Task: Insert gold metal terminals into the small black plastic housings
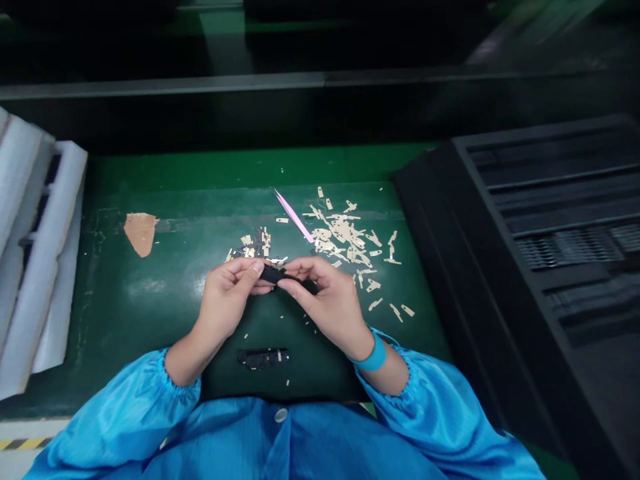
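Observation:
Between my two hands is a small black plastic part (273, 273), held above the green mat. My left hand (226, 293) pinches its left end between thumb and fingers. The fingers of my right hand (327, 293) grip its right end, and a blue band circles that wrist. Just beyond my fingertips lies a small pile of black and cream bits (255, 245). Nearer my body, a similar black part (263, 358) rests flat on the mat. Pink tweezers (295, 217) lie beyond my right hand, beside a scattered heap of cream-coloured flat pieces (345, 233).
A black tray with slots (500, 267) takes up the right side. White foam sheets (45, 247) stand at the left edge. A brown scrap (140, 233) lies on the green mat (150, 313). A dark ledge (225, 120) runs across the back.

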`<state>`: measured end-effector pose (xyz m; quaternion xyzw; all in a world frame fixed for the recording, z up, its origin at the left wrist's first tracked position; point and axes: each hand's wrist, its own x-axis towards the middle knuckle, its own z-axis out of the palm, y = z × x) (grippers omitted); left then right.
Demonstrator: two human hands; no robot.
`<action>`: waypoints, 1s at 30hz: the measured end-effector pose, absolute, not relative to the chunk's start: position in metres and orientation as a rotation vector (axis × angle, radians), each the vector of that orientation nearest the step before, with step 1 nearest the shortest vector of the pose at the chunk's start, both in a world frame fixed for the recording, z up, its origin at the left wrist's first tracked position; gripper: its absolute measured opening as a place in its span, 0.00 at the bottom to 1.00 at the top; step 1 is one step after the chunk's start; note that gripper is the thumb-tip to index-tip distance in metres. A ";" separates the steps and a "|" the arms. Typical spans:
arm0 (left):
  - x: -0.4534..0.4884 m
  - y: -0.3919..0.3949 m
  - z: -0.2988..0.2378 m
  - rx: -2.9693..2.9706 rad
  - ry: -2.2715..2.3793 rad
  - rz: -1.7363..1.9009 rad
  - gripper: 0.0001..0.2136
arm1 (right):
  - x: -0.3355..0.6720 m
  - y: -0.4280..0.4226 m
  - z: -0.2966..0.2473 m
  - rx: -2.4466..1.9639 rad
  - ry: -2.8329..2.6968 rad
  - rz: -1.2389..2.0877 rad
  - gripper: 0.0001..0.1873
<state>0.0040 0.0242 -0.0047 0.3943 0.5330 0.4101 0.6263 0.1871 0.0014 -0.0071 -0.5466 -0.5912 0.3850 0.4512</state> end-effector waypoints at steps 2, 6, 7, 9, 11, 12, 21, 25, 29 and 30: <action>0.004 0.024 -0.004 0.838 1.173 0.954 0.18 | 0.186 0.002 -0.010 -1.349 -1.380 1.000 0.07; 0.008 0.022 -0.002 0.748 1.087 0.920 0.24 | 0.184 0.001 -0.013 -1.383 -1.330 0.928 0.08; 0.009 0.021 -0.002 0.731 1.098 0.913 0.22 | 0.184 0.001 -0.013 -1.393 -1.353 0.889 0.08; 0.011 0.021 -0.003 0.688 1.142 0.914 0.17 | 0.184 0.001 -0.012 -1.396 -1.435 0.791 0.06; 0.012 0.020 -0.004 0.655 1.169 0.907 0.17 | 0.184 0.000 -0.012 -1.354 -1.551 0.648 0.04; 0.012 0.020 -0.005 0.651 1.169 0.904 0.17 | 0.184 -0.001 -0.012 -1.317 -1.614 0.571 0.06; 0.011 0.014 -0.002 0.976 1.156 0.947 0.11 | 0.183 0.003 -0.016 -1.256 -1.614 0.670 0.10; 0.009 0.016 -0.003 1.068 1.198 0.960 0.11 | 0.184 0.006 -0.018 -1.221 -1.566 0.812 0.09; 0.009 0.019 -0.007 0.899 1.162 0.915 0.14 | 0.185 0.004 -0.013 -1.290 -1.519 0.770 0.10; 0.009 0.019 -0.007 0.882 1.161 0.910 0.15 | 0.185 0.004 -0.011 -1.310 -1.508 0.754 0.10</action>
